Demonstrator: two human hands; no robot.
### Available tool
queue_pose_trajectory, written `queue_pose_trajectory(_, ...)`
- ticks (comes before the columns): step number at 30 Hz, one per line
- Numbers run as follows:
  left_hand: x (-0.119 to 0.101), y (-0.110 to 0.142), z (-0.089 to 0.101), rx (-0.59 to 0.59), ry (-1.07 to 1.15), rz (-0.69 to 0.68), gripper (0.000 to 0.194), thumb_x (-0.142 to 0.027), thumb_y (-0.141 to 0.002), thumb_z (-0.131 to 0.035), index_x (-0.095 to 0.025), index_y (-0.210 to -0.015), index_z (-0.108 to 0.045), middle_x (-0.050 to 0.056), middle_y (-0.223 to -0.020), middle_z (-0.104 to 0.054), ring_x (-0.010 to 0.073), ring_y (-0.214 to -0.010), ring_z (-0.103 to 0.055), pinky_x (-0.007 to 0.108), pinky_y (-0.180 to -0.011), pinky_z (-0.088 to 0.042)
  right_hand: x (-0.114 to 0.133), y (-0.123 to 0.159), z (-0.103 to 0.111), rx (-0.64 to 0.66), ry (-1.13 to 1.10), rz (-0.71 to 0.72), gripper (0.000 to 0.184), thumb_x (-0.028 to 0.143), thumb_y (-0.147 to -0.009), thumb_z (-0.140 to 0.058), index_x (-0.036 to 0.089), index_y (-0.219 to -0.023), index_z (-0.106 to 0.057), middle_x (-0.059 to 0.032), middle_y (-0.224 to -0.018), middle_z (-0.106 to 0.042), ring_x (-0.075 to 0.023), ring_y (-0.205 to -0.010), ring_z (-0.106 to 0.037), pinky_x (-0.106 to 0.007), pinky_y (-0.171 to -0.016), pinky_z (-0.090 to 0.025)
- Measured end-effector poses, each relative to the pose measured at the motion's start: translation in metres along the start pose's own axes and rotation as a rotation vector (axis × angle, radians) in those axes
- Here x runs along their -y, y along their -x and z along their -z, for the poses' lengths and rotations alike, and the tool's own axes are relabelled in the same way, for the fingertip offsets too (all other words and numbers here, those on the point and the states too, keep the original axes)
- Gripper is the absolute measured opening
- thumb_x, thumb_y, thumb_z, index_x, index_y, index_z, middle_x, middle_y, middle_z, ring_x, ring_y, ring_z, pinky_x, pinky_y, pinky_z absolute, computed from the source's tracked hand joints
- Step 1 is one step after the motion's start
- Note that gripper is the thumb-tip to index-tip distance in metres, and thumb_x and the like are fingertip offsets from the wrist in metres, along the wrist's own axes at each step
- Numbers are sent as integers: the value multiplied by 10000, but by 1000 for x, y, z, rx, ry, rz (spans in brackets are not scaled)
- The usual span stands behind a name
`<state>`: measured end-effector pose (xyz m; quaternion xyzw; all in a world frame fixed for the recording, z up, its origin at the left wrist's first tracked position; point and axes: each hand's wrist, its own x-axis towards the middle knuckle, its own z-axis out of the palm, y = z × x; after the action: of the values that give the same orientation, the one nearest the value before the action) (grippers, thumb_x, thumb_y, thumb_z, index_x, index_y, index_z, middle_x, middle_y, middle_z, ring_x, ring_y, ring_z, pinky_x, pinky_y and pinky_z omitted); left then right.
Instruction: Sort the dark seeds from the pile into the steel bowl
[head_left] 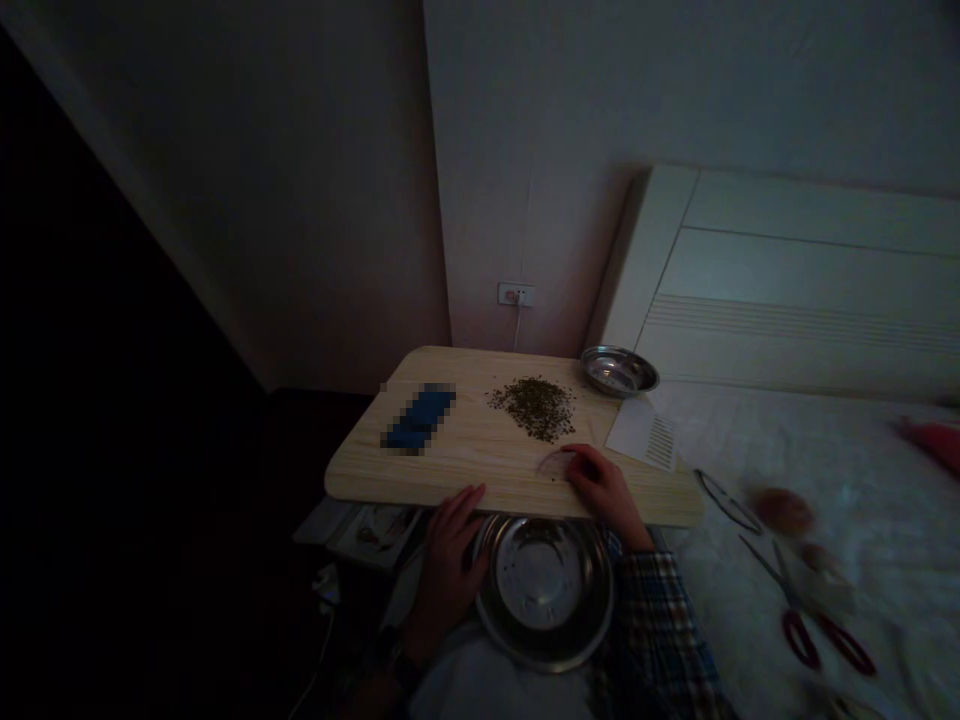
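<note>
On the pale wooden table (450,470), right of its middle, lies a loose heap of small grains (537,405), dull green to brown, dense at the centre and thinning to scattered single bits around the edge. It sits beyond both hands, nearer the right one. That right hand (600,488) rests close to the near edge, fingers bent and closed on a thin clear piece (556,463), which looks like plastic, though the dim light makes it hard to be sure. The left hand (452,535), well apart from the right, has its fingers stretched over the table's near edge, with the thumb beside a metal basin (545,590). This basin is below the edge, between the forearms, with a few dark specks inside. Right of the heap are a white slotted card (643,432) and a shiny bowl (619,371); left of it, a blurred blue object (420,418).
</note>
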<state>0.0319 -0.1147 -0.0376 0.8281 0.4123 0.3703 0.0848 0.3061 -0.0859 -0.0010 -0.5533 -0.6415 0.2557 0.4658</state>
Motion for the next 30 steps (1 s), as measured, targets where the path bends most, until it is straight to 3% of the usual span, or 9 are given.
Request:
queue_pose_trajectory(14,1,0,0,3,16,-9,252,-101,-814,-489,-211,-1012,-598,45,-1433,-435,250,-1346,-342,518,-1128,-250,5,1,1,56,-6,1,328,188,-791,-539,184,-1105,-636,-4,-775,-601,-161,-712,-549,-266,-670,-422)
queue_pose_trajectory(21,1,-1,0,12,6,-6,235,-134,-840,-485,-214,-1030,-599,51,-1428,-442,251,-1345,-345,527,-1120,-256,8,3,1,190,-73,16,324,251,-831,-568,193,-1147,-614,-1,-791,-574,-154,-720,-525,-255,-663,-412)
queue_pose_trajectory(30,1,0,0,17,1,0,271,-104,-803,-496,-214,-1026,-605,52,-1429,-441,260,-1342,-351,534,-1118,-260,13,4,3,236,-56,16,308,255,-828,-584,205,-1130,-623,10,-762,-563,-146,-698,-509,-247,-641,-387)
